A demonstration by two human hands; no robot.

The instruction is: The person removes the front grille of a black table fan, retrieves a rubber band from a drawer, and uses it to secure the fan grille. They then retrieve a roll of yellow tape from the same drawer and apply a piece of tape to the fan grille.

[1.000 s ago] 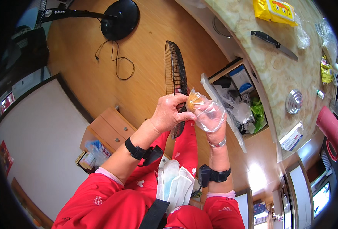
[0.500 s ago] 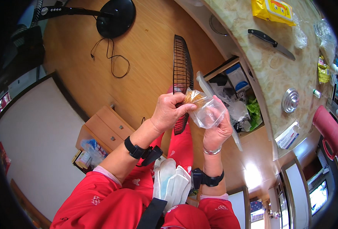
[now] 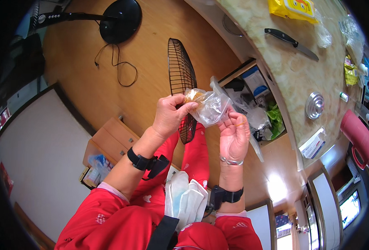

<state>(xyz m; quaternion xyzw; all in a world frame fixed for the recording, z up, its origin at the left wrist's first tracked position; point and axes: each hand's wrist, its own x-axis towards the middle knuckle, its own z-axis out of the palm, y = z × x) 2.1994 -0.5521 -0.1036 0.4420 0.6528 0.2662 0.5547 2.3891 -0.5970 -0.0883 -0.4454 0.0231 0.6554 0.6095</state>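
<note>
My left hand [image 3: 170,114] pinches a clear plastic bag [image 3: 213,109] between thumb and fingers, in front of my lap. Yellow-brown contents [image 3: 194,96] are bunched in the bag's left end, by my left fingertips; their kind is unclear through the film. Beside the bag's right end is my right hand [image 3: 234,135], palm toward me and fingers curled. A thin yellow rubber band [image 3: 240,123] crosses its fingers, and the fingertips are close against the bag's edge.
A black fan grille [image 3: 180,75] stands beyond my hands. To the right, an open drawer [image 3: 257,100] holds bags and boxes under a marbled counter [image 3: 288,79]. A knife [image 3: 293,43], wipes pack [image 3: 293,9], metal lid [image 3: 314,105] and pink jug [image 3: 358,135] are on it.
My right hand has come away from behind the bag and turned palm up, with the yellow band now showing. Both hands and the bag have shifted slightly left in view.
</note>
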